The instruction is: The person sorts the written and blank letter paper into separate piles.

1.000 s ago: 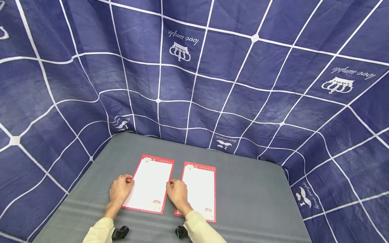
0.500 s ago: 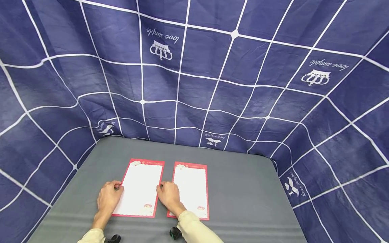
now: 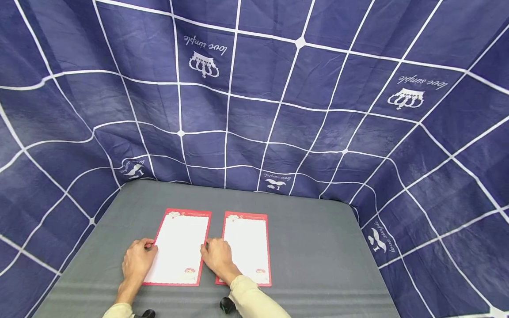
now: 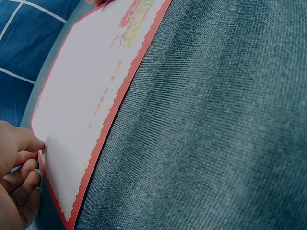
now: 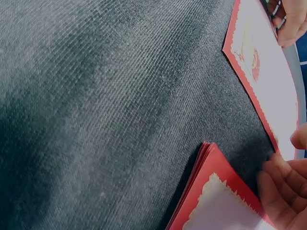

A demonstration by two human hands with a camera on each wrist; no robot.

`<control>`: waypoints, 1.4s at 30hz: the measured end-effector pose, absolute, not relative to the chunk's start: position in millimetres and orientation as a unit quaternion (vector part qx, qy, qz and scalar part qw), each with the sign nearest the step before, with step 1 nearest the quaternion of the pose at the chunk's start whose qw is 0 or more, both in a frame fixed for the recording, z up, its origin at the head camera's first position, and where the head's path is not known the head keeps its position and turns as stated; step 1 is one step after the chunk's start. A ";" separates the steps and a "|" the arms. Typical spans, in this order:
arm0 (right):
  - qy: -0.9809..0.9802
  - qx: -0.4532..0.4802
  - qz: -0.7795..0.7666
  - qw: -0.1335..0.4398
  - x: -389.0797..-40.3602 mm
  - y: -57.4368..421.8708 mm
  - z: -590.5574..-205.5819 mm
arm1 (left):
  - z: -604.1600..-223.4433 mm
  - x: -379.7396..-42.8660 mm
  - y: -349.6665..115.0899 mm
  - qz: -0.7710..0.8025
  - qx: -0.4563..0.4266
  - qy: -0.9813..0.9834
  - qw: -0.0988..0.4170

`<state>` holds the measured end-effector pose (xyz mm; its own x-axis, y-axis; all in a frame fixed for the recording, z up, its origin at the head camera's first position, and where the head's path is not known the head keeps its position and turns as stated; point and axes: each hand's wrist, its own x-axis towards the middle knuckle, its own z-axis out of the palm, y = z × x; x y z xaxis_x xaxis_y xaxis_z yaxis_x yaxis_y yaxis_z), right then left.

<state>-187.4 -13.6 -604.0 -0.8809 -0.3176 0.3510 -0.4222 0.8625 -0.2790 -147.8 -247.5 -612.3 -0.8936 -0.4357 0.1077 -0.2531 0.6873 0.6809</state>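
A red-bordered sheet of paper [image 3: 179,247] with a white middle lies on the grey table, a flower print at its far left corner. My left hand [image 3: 137,260] pinches its left edge, thumb on top and the other fingers curled below, as the left wrist view shows. On the opposite side, my right hand [image 3: 216,256] holds the right edge between thumb and fingers. Just right of it lies a stack of matching sheets [image 3: 246,243]; the right wrist view shows several layers at the stack's corner [image 5: 208,153]. My right hand and forearm cover part of the stack's left edge.
Grey cloth covers the table [image 3: 310,251], which extends to the right of the stack. A dark blue curtain [image 3: 254,115] with white grid lines surrounds it at the back and sides. A black rounded object [image 3: 227,304] shows beside the right sleeve.
The whole head view has shifted, so papers and hands appear farther left. Both hands keep their hold on the sheet's two edges, and the gap to the stack looks about the same.
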 end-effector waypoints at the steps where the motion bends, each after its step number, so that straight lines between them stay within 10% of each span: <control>1: -0.954 0.199 0.168 0.150 -187.4 -13.0 -604.0 | -612.1 -148.1 -247.2 -0.348 0.191 -0.909 0.130; 19: -0.955 0.138 0.185 0.188 -205.4 83.8 -580.0 | -589.6 -153.1 -191.8 -0.402 0.124 -0.881 0.216; 27: -0.962 -0.010 0.219 0.165 -192.3 151.8 -598.7 | -598.5 -148.8 -118.6 -0.434 0.030 -0.893 0.112; 42: -0.936 -0.029 0.260 0.235 -160.0 154.8 -635.7 | -617.2 -141.9 -77.3 -0.346 0.014 -0.933 0.093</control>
<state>-160.0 154.8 -635.7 -0.8883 0.1754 0.4245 -0.0685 0.8633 -0.5000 -141.9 -77.3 -617.2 -0.9825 -0.0907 0.1628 0.0375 0.7596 0.6493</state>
